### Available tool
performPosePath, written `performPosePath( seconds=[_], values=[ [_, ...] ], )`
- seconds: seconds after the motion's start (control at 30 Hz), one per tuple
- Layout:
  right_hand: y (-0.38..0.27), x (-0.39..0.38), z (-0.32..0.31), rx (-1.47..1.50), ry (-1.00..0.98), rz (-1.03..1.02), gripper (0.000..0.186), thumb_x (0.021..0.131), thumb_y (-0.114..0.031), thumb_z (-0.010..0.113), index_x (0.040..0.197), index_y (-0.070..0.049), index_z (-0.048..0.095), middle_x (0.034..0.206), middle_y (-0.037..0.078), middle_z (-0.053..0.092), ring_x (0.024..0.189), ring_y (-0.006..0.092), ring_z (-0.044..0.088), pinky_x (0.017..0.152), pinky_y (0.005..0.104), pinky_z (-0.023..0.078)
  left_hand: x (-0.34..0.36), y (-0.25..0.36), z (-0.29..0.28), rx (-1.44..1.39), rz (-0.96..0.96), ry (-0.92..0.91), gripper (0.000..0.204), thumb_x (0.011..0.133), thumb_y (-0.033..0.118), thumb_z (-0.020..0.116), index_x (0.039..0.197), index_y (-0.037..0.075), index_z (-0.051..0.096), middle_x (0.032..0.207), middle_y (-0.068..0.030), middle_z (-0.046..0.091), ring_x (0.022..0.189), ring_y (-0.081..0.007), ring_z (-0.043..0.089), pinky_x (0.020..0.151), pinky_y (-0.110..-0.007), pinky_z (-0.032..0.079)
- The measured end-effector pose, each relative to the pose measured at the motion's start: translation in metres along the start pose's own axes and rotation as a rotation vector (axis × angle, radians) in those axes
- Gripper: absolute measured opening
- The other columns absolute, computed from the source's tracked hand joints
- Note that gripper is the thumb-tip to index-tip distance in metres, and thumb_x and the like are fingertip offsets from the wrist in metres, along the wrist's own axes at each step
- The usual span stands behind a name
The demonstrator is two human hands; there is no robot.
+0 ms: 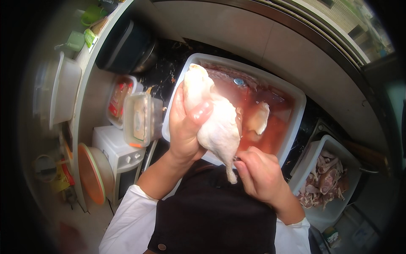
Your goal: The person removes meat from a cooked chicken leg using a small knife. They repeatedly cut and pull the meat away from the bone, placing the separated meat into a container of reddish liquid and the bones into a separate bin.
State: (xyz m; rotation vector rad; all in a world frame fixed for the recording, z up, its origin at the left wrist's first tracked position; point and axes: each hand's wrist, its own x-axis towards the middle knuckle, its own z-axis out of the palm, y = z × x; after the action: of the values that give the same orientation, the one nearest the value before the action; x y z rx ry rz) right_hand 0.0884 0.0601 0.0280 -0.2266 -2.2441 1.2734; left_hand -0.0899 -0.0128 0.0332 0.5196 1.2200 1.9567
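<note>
My left hand (184, 127) grips a pale, skin-on poultry leg piece (215, 127), thumb across its upper part, holding it upright over a white plastic tub (299, 110) of reddish liquid. My right hand (258, 171) is closed beside the narrow lower end of the leg, its thumb and forefinger pinched on something small that I cannot make out. Another pale piece of meat (259, 118) lies in the liquid, with more meat along the far side, partly submerged.
At the right stands a tub (306, 156) of cut meat pieces. At the left are food containers (144, 118), a white appliance (116, 144), an orange-rimmed basin (93, 173) and shelving (91, 59) with plastic boxes. The dark counter (165, 59) runs beneath a tiled wall.
</note>
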Motion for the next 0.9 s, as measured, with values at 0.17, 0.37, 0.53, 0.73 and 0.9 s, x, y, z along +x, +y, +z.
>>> performPosePath(
  seconds=[0.17,0.37,0.53,0.73,0.9],
  values=[
    [0.0027,0.0006,0.0013,-0.005,0.015,-0.019,0.01,0.086,0.001,0.07,0.09,0.001,0.06,0.071,0.012,0.053,0.059,0.0294,0.057,0.051,0.039,0.046,0.0003,-0.0019,0.0007,0.014,0.001,0.017,0.044,0.091,0.02,0.062,0.126,0.005,0.042,0.105,-0.0093,0.053,0.084,-0.0174,0.063,0.071,-0.031,0.057],
    [0.0033,0.0005,0.0002,-0.02,0.059,-0.01,0.009,0.087,0.002,0.069,0.091,0.002,0.06,0.072,0.012,0.053,0.058,0.0289,0.056,0.051,0.0389,0.045,0.0012,0.0002,-0.0004,0.018,-0.016,0.014,0.043,0.09,0.022,0.063,0.125,0.005,0.044,0.105,-0.0091,0.055,0.087,-0.0165,0.063,0.073,-0.03,0.056],
    [-0.0017,0.0007,0.0012,0.007,0.046,0.02,0.009,0.088,-0.001,0.068,0.094,0.002,0.062,0.073,0.012,0.054,0.06,0.0286,0.057,0.053,0.0384,0.047,-0.0009,0.002,-0.0006,-0.054,0.0,0.029,0.053,0.088,0.014,0.068,0.134,0.002,0.043,0.112,-0.0081,0.057,0.098,-0.0151,0.061,0.086,-0.031,0.054],
    [-0.0033,0.0026,0.0039,-0.056,0.032,0.031,0.009,0.088,-0.001,0.068,0.091,0.002,0.06,0.074,0.013,0.055,0.062,0.0294,0.059,0.055,0.0381,0.048,-0.0013,0.002,-0.0014,-0.055,0.029,0.028,0.056,0.088,0.007,0.069,0.137,0.002,0.042,0.115,-0.0079,0.057,0.102,-0.0148,0.061,0.091,-0.032,0.054],
    [0.0001,0.0026,0.0043,-0.099,0.025,0.014,0.011,0.087,0.0,0.069,0.09,0.002,0.059,0.075,0.014,0.057,0.063,0.031,0.06,0.055,0.0386,0.049,-0.0034,0.0014,-0.0005,-0.079,0.018,0.034,0.056,0.088,0.006,0.069,0.136,0.002,0.041,0.115,-0.0083,0.057,0.101,-0.0152,0.062,0.09,-0.033,0.056]
  ],
)
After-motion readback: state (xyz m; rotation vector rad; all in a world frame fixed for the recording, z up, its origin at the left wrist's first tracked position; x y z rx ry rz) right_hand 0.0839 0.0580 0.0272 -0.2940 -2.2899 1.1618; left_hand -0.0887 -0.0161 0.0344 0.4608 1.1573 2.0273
